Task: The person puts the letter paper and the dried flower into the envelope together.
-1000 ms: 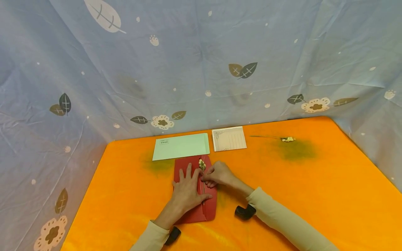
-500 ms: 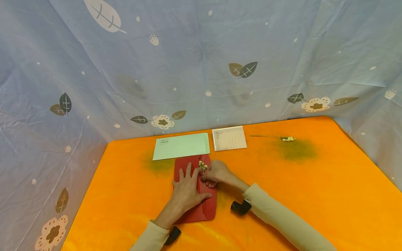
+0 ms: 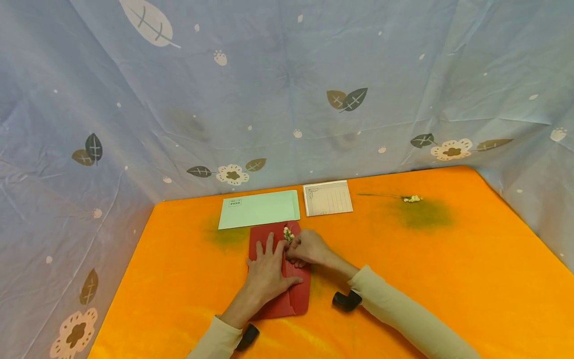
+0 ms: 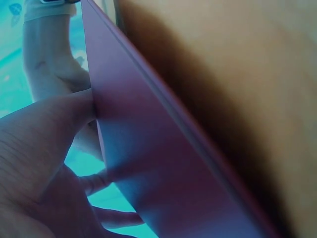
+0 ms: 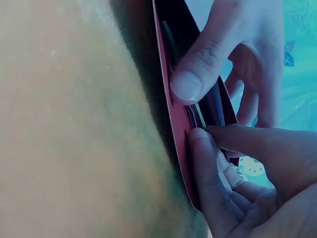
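A red envelope lies upright in front of the person, its flap side to the right. Across its left part my left hand rests with fingers spread, and its thumb presses near the opening. A sprig of small pale flowers shows at the far end of that opening. My right hand pinches the sprig's stem just below the blossoms; the fingers hide much of it. In the right wrist view, the right thumb and index finger meet at the opening, beside the left thumb.
Behind the red envelope lie a pale green envelope and a lined card. Another flower sprig lies farther right on the orange cloth. A patterned blue curtain stands around the table.
The right hand has shifted slightly at the opening, still pinching the sprig. The stretch of stem seen earlier below its fingers no longer shows plainly. The left hand has stayed put.
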